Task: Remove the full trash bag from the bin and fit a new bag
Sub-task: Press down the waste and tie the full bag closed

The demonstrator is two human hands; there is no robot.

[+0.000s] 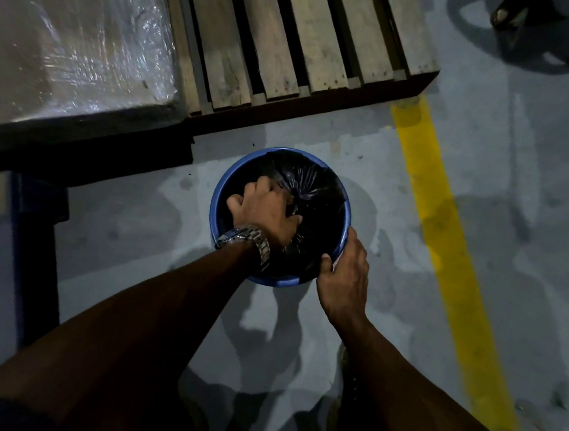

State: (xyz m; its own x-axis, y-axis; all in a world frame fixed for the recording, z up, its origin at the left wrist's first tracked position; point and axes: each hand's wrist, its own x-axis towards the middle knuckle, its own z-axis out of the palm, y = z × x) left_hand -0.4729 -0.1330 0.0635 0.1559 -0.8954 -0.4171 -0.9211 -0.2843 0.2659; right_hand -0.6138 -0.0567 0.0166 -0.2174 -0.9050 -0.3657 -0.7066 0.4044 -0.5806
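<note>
Bag neck is bunched in closed L hand w/ bin rim clamped by R hand; tearing is risked if yanked.

Single head cam, wide-angle, looking steeply down and slightly forward from standing height. Bin sits near frame centre, close range, both forearms entering from 6 to 7 and 5 o'clock. Pallet fills 12 o'clock, wrapped load at 10, yellow line runs 1 to 5. No second view, no overlap.
</note>
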